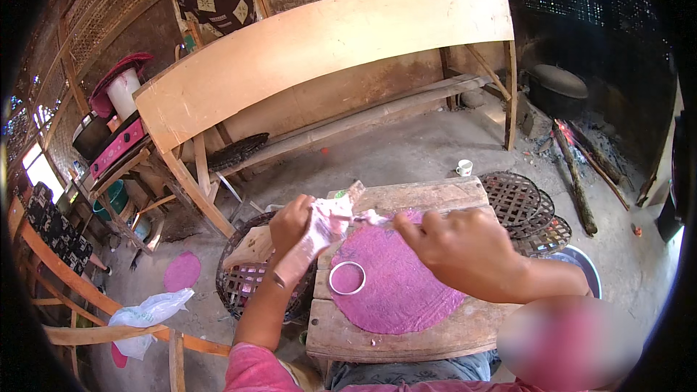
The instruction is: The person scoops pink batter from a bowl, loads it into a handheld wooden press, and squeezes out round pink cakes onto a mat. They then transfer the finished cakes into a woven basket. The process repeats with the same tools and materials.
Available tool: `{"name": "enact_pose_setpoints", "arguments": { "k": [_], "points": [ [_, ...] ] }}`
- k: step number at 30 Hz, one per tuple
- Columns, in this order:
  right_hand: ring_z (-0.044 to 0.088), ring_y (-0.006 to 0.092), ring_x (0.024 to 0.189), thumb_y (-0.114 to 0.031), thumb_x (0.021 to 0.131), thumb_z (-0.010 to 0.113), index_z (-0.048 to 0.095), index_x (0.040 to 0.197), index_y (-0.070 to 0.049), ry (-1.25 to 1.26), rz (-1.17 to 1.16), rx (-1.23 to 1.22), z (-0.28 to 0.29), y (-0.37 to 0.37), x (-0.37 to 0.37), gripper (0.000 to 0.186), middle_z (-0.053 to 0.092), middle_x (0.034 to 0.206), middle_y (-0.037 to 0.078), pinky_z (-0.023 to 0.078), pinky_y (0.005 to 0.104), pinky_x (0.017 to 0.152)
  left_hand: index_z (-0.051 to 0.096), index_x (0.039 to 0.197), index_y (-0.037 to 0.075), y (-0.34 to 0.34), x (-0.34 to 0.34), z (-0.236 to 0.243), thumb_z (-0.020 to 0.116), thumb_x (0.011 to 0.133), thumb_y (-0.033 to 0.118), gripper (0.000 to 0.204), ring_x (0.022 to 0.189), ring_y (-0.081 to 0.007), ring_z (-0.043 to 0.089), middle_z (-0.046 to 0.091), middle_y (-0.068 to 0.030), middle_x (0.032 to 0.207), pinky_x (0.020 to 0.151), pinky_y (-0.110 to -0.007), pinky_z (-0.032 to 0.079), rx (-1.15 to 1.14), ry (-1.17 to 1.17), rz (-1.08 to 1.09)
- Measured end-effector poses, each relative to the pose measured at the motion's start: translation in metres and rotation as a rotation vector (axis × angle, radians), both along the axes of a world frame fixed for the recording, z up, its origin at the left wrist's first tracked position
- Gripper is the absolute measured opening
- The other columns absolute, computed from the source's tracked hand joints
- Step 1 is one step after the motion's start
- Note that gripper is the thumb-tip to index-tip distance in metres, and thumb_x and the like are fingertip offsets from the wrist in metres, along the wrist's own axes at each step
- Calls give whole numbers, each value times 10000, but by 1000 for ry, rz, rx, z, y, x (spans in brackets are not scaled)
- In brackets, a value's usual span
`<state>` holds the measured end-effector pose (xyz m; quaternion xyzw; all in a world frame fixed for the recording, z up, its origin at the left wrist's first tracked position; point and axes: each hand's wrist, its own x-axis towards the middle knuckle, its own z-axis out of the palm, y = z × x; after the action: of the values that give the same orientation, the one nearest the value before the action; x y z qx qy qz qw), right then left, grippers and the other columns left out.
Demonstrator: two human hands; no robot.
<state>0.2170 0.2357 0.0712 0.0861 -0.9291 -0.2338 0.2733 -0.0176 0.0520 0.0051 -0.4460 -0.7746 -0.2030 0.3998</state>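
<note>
Left hand point(290, 223) grips a messy wooden stick point(292, 267) by the tabletop's point(450, 190) far left corner; right hand point(465, 250) curls, can't tell around what

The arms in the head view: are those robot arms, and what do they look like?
No, they're human. The left hand and right hand are ungloved, with bare forearms and no cables. A pink sleeve covers the left upper arm; blur hides any right one.
</note>
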Motion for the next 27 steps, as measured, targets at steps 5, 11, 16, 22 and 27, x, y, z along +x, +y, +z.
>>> {"name": "enact_pose_setpoints", "arguments": {
  "k": [5, 11, 16, 22, 27],
  "points": [
    [573, 114, 464, -142, 826, 570, 594, 1002, -35, 19, 109, -15, -26, -16, -18, 207, 563, 616, 4, 424, 261, 387, 589, 813, 70, 11, 10, -23, 596, 849, 147, 86, 669, -234, 625, 591, -63, 745, 586, -370, 496, -126, 54, -78],
    [591, 200, 461, -132, 858, 572, 610, 1235, -84, -63, 7, -454, -57, 18, 12, 382, 595, 629, 70, 461, 343, 411, 627, 883, 74, -14, -7, -15, 750, 741, 221, 240, 801, -253, 664, 669, -84, 841, 695, -354, 532, 218, -582, -363],
    [657, 357, 576, -155, 925, 584, 639, 1208, -72, -84, 11, -1243, -109, 10, -39, 300, 665, 782, 229, 492, 454, 496, 603, 883, 78, -8, -4, -19, 746, 711, 25, 229, 738, -183, 640, 636, -54, 794, 643, -296, 502, 240, -346, -184],
    [567, 93, 553, -95, 959, 569, 611, 1255, 0, -253, 110, -1407, -140, -20, -24, 313, 703, 751, 138, 445, 286, 496, 586, 870, 52, -1, -13, -21, 808, 637, 299, 405, 720, -354, 631, 609, -116, 798, 618, -424, 524, 204, -143, 109],
    [454, 56, 561, -211, 993, 565, 582, 1287, 12, -194, 46, -1667, -122, -5, -35, 370, 553, 638, -12, 368, 260, 479, 573, 862, 32, 8, -12, -31, 779, 683, 359, 426, 673, -318, 620, 587, -120, 778, 581, -378, 512, 169, -19, 67]
  ]
}}
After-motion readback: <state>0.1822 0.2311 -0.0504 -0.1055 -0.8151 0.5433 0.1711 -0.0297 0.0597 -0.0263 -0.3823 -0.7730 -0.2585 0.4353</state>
